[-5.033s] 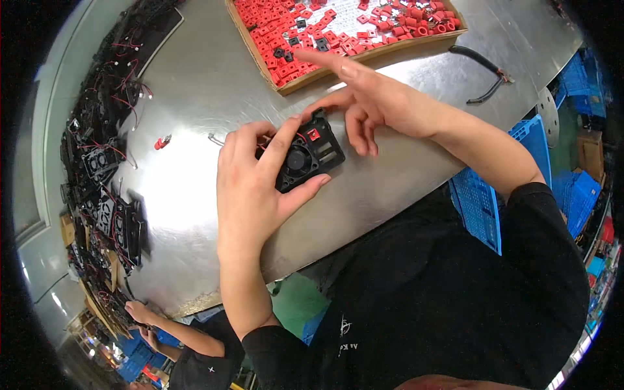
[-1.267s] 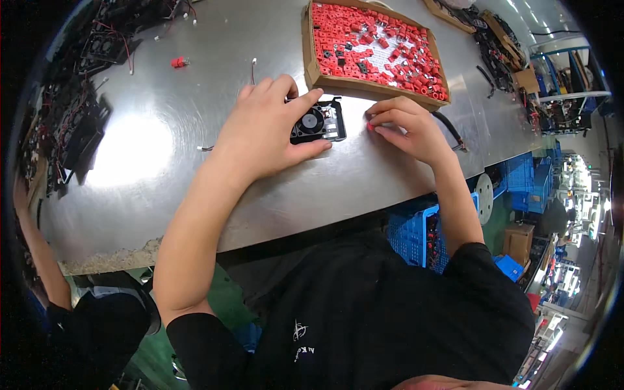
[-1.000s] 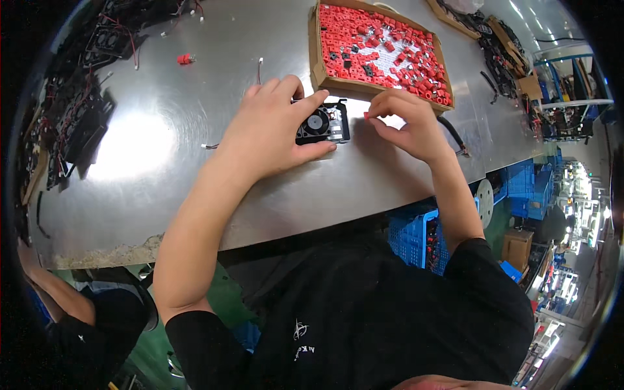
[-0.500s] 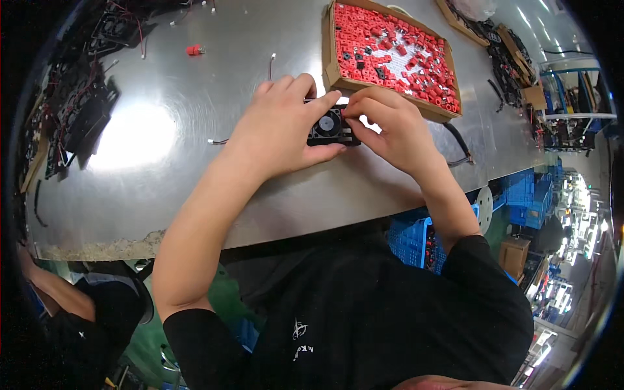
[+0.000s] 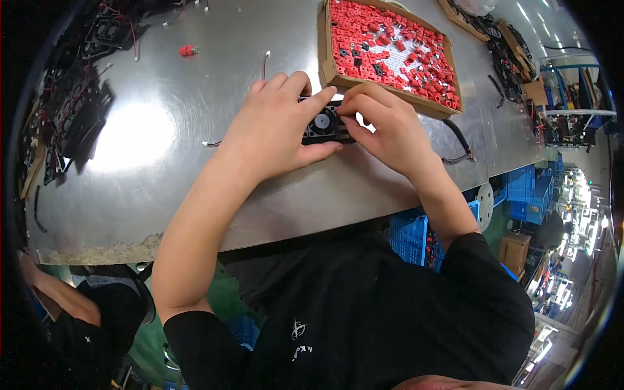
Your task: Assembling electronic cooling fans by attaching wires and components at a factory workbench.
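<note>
A small black fan (image 5: 321,122) in a dark frame lies on the metal table (image 5: 260,211), partly hidden by my fingers. My left hand (image 5: 273,127) is closed round its left side, index finger along the far edge and thumb along the near one. At the fan frame's right end, my right hand (image 5: 390,127) is closed in a pinch, the fingertips pressed in close to the frame. Whatever lies between those fingertips is too small and covered to make out. Thin leads with white plugs (image 5: 267,54) stick out beyond my left hand.
Just beyond my hands stands a cardboard tray (image 5: 374,86) of red and black plastic parts. One red part (image 5: 188,51) lies alone at the far left. Black fan assemblies with wires (image 5: 81,120) are heaped leftward. A black cable (image 5: 458,138) lies right; another person's arm (image 5: 62,290) shows lower left.
Both hands and the fan have shifted slightly left in the picture, as has the tray. A speck of red at my right fingertips no longer shows.
</note>
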A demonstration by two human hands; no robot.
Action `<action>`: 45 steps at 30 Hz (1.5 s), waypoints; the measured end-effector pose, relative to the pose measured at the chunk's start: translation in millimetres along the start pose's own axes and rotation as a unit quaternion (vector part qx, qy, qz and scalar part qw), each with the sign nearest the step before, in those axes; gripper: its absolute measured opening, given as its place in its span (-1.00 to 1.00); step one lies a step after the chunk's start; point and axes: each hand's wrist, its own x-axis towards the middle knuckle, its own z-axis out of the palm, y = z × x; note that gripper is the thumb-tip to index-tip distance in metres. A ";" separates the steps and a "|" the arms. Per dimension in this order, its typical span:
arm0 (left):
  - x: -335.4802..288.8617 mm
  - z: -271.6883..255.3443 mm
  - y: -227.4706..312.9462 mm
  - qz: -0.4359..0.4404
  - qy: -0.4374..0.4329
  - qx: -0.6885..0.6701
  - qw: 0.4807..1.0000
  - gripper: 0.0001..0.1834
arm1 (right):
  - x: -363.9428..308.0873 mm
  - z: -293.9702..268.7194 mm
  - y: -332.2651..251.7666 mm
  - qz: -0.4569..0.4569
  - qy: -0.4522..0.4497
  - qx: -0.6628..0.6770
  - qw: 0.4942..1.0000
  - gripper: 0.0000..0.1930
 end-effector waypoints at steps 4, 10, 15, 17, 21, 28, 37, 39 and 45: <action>-0.9 -1.6 1.2 0.000 -0.006 0.000 1.000 -0.22 | -2.2 -1.1 -5.9 0.036 -0.017 -0.015 0.999 -0.82; -1.7 -1.5 1.2 0.001 -0.008 0.004 1.000 -0.21 | -3.8 4.6 -3.2 0.009 0.017 -0.002 1.000 -0.83; -1.7 -3.1 1.2 0.002 -0.006 0.006 1.000 -0.20 | -3.6 6.1 -1.3 0.000 0.027 0.011 1.000 -0.83; -1.6 -2.7 0.3 0.002 -0.006 0.004 1.000 -0.20 | -3.4 7.5 2.3 -0.002 0.031 0.035 0.999 -0.83; -1.3 -2.9 0.3 0.002 -0.005 0.002 1.000 -0.21 | -2.0 7.3 7.4 0.053 0.062 0.123 0.989 -0.81; -0.9 -3.1 0.6 -0.003 -0.009 -0.008 1.000 -0.22 | -3.8 4.4 9.9 0.055 0.020 0.100 0.993 -0.83; -0.3 -4.0 0.4 0.001 -0.018 -0.025 1.000 -0.20 | -3.7 2.1 4.9 0.025 0.015 0.040 0.999 -0.82; -0.2 -4.5 0.4 -0.002 -0.020 -0.027 0.999 -0.20 | -3.2 2.4 5.4 0.018 0.013 0.035 0.999 -0.81; -0.6 -3.7 -1.5 0.005 -0.008 -0.020 1.000 -0.21 | -2.7 2.1 7.7 -0.008 0.057 0.052 0.997 -0.81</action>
